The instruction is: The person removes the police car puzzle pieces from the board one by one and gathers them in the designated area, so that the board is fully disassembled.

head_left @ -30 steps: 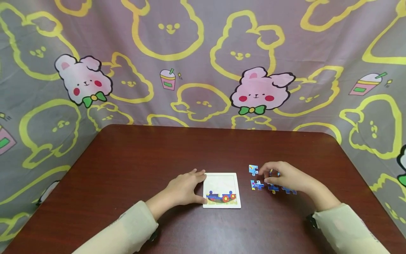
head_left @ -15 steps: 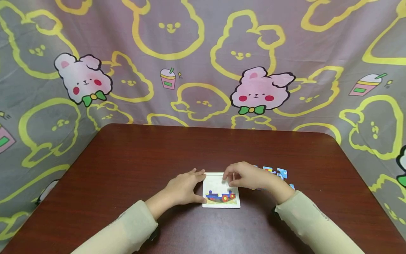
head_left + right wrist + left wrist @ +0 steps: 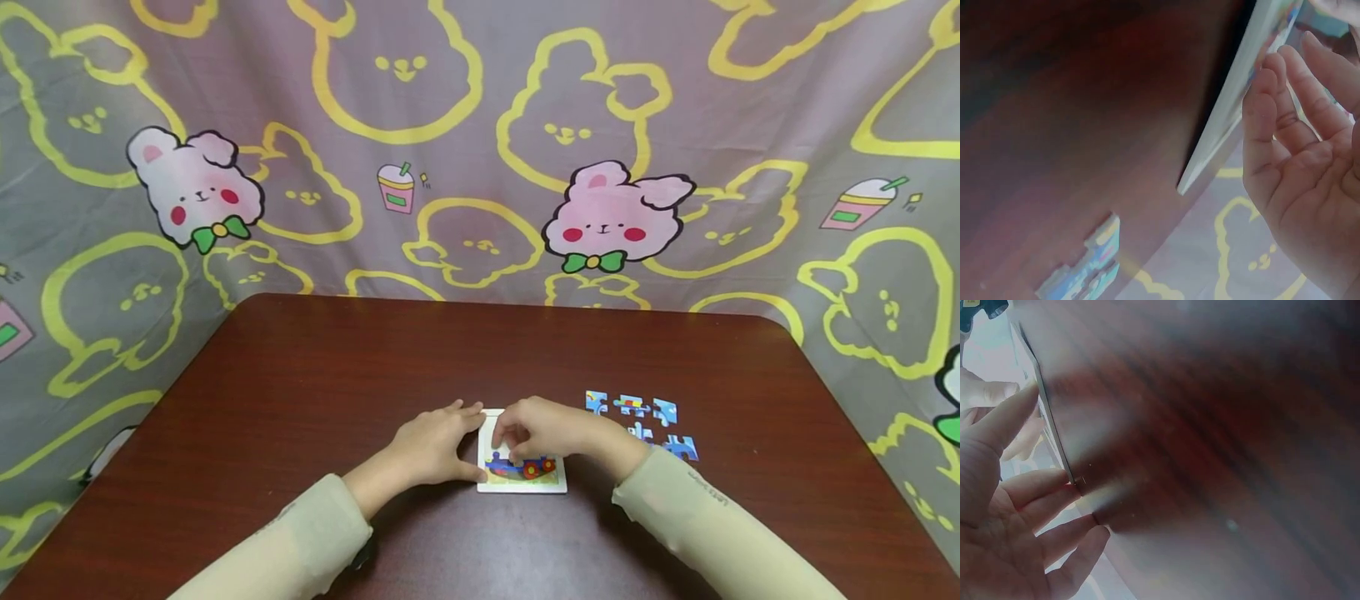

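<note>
A white square puzzle tray (image 3: pixel 522 488) lies on the table, its bottom row filled with a blue, red and yellow picture. My left hand (image 3: pixel 431 446) steadies the tray's left side with spread, fairly straight fingers; the left wrist view shows its fingertips (image 3: pixel 1063 478) at the tray edge. Over the tray, my right hand (image 3: pixel 551 427) bends its fingers down to the top of the filled row. Thumb and fingers pinch a small puzzle piece there, mostly hidden by the hand. To the right lie several loose blue puzzle pieces (image 3: pixel 632 406), partly behind the right forearm.
The dark red-brown table (image 3: pixel 375 358) reaches back to a patterned curtain (image 3: pixel 480 242) with rabbits and yellow outlines. In the right wrist view, loose pieces (image 3: pixel 1088 269) lie near the tray's corner.
My right hand has moved left from the loose pieces, over the tray and down to its filled row. The left hand has stayed at the tray's left side.
</note>
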{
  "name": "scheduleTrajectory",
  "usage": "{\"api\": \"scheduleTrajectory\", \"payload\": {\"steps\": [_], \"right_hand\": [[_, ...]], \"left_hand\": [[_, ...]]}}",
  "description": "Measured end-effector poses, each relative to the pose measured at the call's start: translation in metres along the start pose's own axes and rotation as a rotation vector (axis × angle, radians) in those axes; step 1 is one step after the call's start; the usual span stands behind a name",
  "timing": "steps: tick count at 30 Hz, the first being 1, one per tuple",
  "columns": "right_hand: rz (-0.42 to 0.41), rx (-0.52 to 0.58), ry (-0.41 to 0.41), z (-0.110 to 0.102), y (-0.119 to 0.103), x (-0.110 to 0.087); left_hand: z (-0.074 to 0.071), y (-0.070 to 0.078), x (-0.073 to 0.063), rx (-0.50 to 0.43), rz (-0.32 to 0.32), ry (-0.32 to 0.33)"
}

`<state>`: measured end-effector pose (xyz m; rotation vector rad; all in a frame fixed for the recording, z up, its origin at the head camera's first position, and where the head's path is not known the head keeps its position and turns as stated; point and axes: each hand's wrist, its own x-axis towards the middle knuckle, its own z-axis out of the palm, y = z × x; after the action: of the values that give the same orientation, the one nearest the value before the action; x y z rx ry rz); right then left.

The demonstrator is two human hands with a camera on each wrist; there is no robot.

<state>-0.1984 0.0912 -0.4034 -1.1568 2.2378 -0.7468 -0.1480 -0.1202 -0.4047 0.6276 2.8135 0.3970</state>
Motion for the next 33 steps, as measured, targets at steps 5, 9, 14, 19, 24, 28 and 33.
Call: {"api": "scheduleTrajectory", "payload": {"steps": [5,9,14,19,24,28,33], "right_hand": [[0.011,-0.029,-0.018,0.004,-0.004,0.003],[0.020,-0.048,-0.020,0.007,-0.007,0.003],[0.043,-0.042,-0.009,0.010,-0.008,0.003],[0.045,-0.043,0.000,0.011,-0.008,0.003],[0.043,-0.041,-0.005,0.011,-0.008,0.004],[0.050,-0.031,-0.006,0.011,-0.008,0.005],[0.058,-0.027,-0.002,0.011,-0.008,0.006]], "left_hand": [[0.001,-0.001,0.000,0.003,0.003,0.005],[0.002,-0.003,0.001,0.006,0.000,0.004],[0.003,-0.003,0.001,0.014,0.005,0.002],[0.002,-0.002,0.002,0.016,0.006,-0.005],[-0.002,-0.003,0.002,0.033,0.030,-0.032],[-0.004,-0.003,0.002,0.051,0.044,-0.045],[-0.005,-0.003,0.003,0.047,0.028,-0.051]]}}
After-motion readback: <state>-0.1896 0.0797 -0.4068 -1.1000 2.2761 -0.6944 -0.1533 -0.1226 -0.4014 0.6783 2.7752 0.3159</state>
